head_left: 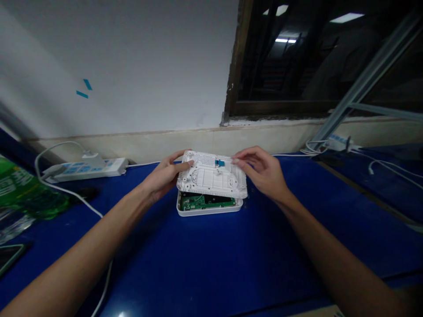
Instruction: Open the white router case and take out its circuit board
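A white perforated cover (211,179) with a small blue piece (220,163) on it is held tilted over a white casing (208,212). Inside the casing, a green circuit board (194,202) shows through the gap at the front. My left hand (167,174) grips the cover's left end, thumb on top and fingers behind its edge. At the upper right corner, my right hand (261,169) pinches the cover between thumb and fingers. The rear of the casing is hidden beneath the cover.
A power strip (109,167) with a plug and white cable (79,198) lies at the left, near a green bottle (26,189). A dark device (9,257) is at the left edge. Another power strip (339,143) and cables lie back right by a metal frame (366,75).
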`<state>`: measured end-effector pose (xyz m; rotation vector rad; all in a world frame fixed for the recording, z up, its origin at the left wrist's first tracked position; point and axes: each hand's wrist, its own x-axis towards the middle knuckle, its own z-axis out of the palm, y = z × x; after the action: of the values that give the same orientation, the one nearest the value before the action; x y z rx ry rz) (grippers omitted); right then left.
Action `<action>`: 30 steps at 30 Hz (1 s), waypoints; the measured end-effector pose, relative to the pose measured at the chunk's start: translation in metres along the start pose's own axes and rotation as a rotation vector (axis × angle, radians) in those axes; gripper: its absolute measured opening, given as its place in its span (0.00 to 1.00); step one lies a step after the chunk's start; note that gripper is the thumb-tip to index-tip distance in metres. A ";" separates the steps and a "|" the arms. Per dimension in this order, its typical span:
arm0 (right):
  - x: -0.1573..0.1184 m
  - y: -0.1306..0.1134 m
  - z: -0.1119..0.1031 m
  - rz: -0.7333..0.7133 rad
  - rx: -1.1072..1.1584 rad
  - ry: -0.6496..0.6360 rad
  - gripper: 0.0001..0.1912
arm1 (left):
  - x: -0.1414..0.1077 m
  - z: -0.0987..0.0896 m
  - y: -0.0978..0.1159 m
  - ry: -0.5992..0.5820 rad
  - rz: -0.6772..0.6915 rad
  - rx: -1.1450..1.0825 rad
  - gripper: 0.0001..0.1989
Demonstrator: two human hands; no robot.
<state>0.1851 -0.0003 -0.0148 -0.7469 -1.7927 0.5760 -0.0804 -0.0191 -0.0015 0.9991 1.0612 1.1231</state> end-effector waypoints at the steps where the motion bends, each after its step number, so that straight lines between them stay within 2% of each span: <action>1: 0.002 0.004 -0.006 0.032 -0.008 0.052 0.09 | 0.001 -0.006 0.003 0.032 0.006 0.000 0.33; 2: 0.004 0.008 -0.014 0.082 -0.062 0.035 0.09 | 0.002 -0.011 0.007 0.061 0.017 0.007 0.34; 3: 0.005 0.013 -0.022 0.129 -0.154 -0.039 0.09 | 0.003 -0.015 0.011 0.083 0.032 0.019 0.34; 5: 0.005 0.021 -0.035 0.203 -0.355 -0.294 0.07 | 0.002 -0.021 0.018 0.107 0.047 0.059 0.33; 7: 0.003 0.027 -0.044 0.202 -0.473 -0.475 0.04 | 0.000 -0.023 0.023 0.119 0.047 0.105 0.32; 10: -0.001 0.030 -0.045 0.208 -0.457 -0.650 0.03 | 0.000 -0.022 0.024 0.136 0.061 0.146 0.31; 12: -0.002 0.030 -0.041 0.251 -0.361 -0.709 0.03 | 0.002 -0.023 0.020 0.124 0.082 0.151 0.31; 17: 0.004 0.026 -0.039 0.337 -0.176 -0.722 0.09 | 0.007 -0.027 0.011 0.037 0.100 0.158 0.32; 20: 0.007 0.022 -0.043 0.375 -0.078 -0.714 0.11 | 0.007 -0.029 0.011 0.040 0.088 0.180 0.32; 25: 0.006 0.020 -0.043 0.292 -0.018 -0.724 0.12 | 0.007 -0.029 0.011 0.062 0.118 0.191 0.28; 30: 0.002 0.020 -0.032 0.200 -0.061 -0.603 0.13 | 0.007 -0.029 0.013 0.097 0.121 0.194 0.28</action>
<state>0.2188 0.0160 -0.0168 -0.8591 -2.3081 0.9581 -0.1100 -0.0078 0.0040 1.1847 1.2183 1.1934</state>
